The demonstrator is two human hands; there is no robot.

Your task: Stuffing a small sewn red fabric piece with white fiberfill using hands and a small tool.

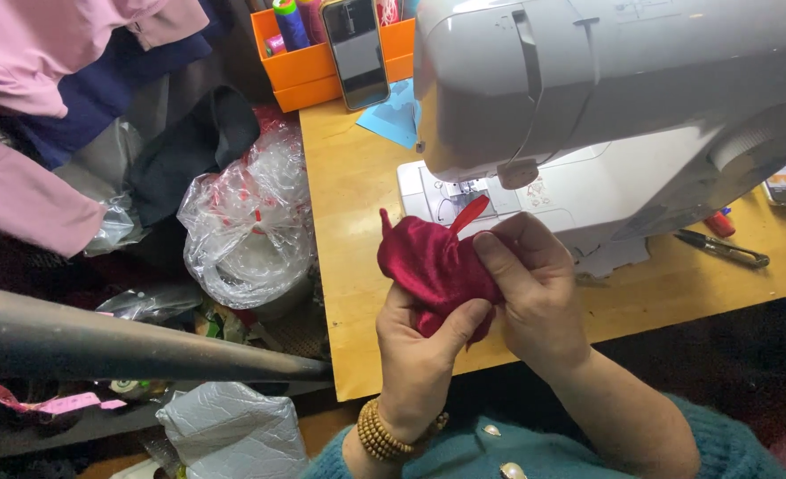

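Both hands close on one small piece of dark red satin fabric (433, 266), held up just above the front edge of the wooden table (357, 231). The left hand (421, 355) cups it from below, thumb pressed up across the cloth; the right hand (535, 293) pinches its right side with thumb and curled fingers — neither grip has any slack showing. A narrow red ribbon (469, 215) sticks up from the top of the bundle, and a small point of cloth stands out at its upper left.

Satin looks slippery, so I judge the bundle could slide out of shape if either pinch eases, and the loose ribbon could pull free or get folded under the thumb.

Just behind the hands stands the white sewing machine (606, 106), its needle area close over the fabric — the nearest obstacle to any lift forward. To the right on the table lie thread snips (723, 248) and a red pen-like tool (719, 223). Farther back, a phone (356, 51) leans on an orange box (322, 75) holding thread spools, beside blue paper (395, 115). Left of the table sits a crumpled clear plastic bag (247, 222) among heaped garments.
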